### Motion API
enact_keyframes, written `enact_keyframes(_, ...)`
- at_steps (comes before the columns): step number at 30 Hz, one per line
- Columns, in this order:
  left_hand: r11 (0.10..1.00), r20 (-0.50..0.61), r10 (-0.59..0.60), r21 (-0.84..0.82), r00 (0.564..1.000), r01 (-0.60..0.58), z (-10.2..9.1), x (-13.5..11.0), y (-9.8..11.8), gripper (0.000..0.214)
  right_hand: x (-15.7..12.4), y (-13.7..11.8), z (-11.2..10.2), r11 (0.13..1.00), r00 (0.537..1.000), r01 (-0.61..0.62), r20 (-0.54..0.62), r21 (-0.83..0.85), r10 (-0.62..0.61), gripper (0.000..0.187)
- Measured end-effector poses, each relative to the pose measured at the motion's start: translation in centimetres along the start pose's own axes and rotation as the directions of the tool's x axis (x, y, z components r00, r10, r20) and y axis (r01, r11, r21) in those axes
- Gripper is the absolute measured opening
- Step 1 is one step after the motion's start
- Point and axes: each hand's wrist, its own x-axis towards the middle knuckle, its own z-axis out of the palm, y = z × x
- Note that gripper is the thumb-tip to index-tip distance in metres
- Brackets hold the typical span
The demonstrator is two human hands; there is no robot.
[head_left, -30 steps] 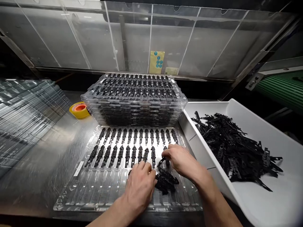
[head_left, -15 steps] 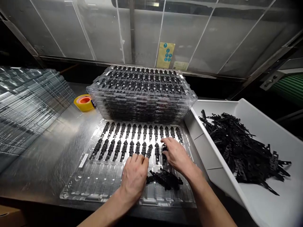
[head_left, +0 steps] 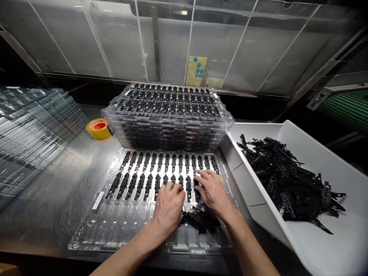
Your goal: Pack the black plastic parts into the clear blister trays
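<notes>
A clear plastic tray (head_left: 129, 218) lies on the bench, with two rows of slim black plastic parts (head_left: 139, 186) in its slots. My left hand (head_left: 169, 205) is closed, its curled fingertips at the lower end of a part in the second row; what they pinch is hidden. Thumb and fingers of my right hand (head_left: 214, 191) close around another black plastic part (head_left: 197, 188) at the right of that row, covering much of it. Between my wrists, a loose heap of black parts (head_left: 201, 220) rests on the tray's front slots.
Behind the tray rises a stack of filled clear trays (head_left: 166, 130). A white bin (head_left: 258, 191) at right holds a pile of black parts (head_left: 287, 176). Stacked clear trays (head_left: 34, 134) stand at left, near a yellow tape roll (head_left: 98, 128). A transparent panel (head_left: 169, 46) spans the back.
The part by my left fingertips was tilted and now lies straight in line with its row. My left hand has shifted slightly right; my right hand stays at its part. The view has moved slightly.
</notes>
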Motion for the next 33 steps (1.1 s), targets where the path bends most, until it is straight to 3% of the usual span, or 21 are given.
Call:
enact_keyframes(7,0.98,-0.123,0.069,-0.177,0.99,-0.091,-1.4,-3.2,0.5,0.014,-1.2,-0.6,-1.2,0.999,1.0,0.014,0.008,-0.031,-0.014,0.033)
enact_keyframes(11,0.991,-0.102,0.074,-0.1,0.992,-0.084,-0.8,-5.2,1.3,0.018,-4.9,-1.6,-2.0,1.0,1.0,-0.016,0.017,-0.022,0.016,0.028)
enact_keyframes(14,0.995,-0.152,0.091,-0.014,0.984,-0.094,0.3,-5.4,1.9,0.016,-7.8,-1.9,-1.3,0.997,0.996,-0.082,0.041,-0.001,0.082,0.022)
enact_keyframes(18,0.989,-0.268,0.151,0.041,0.951,-0.145,1.1,-5.4,2.3,0.016,-9.3,-2.1,-0.5,0.974,0.986,-0.164,0.05,0.156,0.158,0.011)
enact_keyframes(24,0.971,-0.304,0.214,-0.038,0.928,-0.237,1.2,-5.6,2.2,0.021,-9.5,-2.0,-2.3,0.893,0.957,-0.289,0.127,0.345,0.261,0.017)
enact_keyframes(30,0.9,-0.261,0.29,-0.253,0.921,-0.355,0.1,-6.1,1.3,0.024,-10.2,-0.9,-3.2,0.895,0.949,-0.261,-0.072,0.362,0.306,0.022)
enact_keyframes(33,0.876,-0.197,0.285,-0.343,0.938,-0.338,-0.7,-6.4,0.6,0.024,-10.2,-0.6,-3.7,0.819,0.882,-0.393,-0.08,0.419,0.464,0.023)
